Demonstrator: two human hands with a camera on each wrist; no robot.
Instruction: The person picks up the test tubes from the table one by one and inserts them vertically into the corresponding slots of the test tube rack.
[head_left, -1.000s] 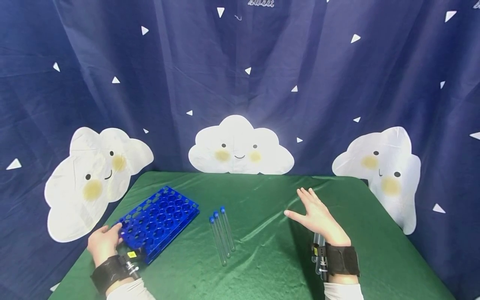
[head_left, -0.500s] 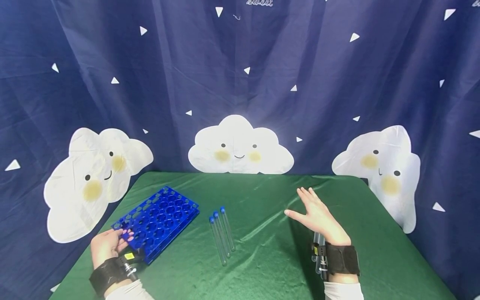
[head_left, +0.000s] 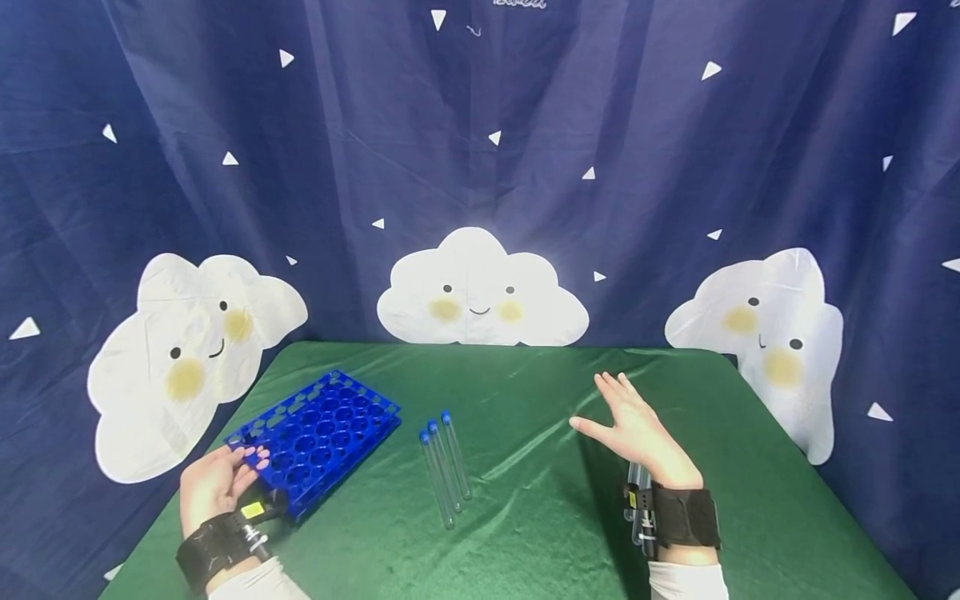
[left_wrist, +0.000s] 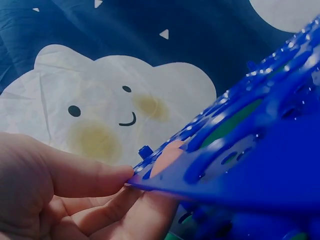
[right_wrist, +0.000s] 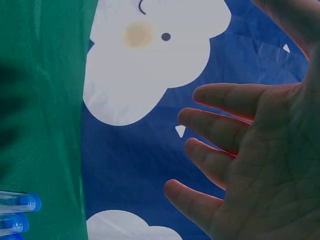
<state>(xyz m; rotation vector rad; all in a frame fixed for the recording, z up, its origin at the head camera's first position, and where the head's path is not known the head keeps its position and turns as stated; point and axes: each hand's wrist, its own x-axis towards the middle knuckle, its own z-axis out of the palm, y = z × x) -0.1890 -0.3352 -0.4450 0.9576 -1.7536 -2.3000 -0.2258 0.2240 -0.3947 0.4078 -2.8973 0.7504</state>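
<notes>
Your left hand [head_left: 213, 486] pinches the near corner of the blue tube rack [head_left: 318, 433] at lower left, thumb on top, fingers beneath; it looks like light, stiff plastic, best gripped by its edge. Your right hand [head_left: 637, 433] hovers flat at right, fingers spread, holding nothing

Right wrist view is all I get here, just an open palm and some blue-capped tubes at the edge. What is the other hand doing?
Observer: The left hand holds the near corner of a blue tube rack, thumb on top and fingers underneath.
Operator: Is the rack flat on the table?
Observer: No, that corner looks raised off the green table cloth in the left wrist view.
Operator: How many tubes are there?
Observer: Three test tubes lie side by side to the right of the rack, between the two hands.
Operator: Does my hand touch them?
Observer: No, the right hand is apart from them, fingers spread.
</notes>
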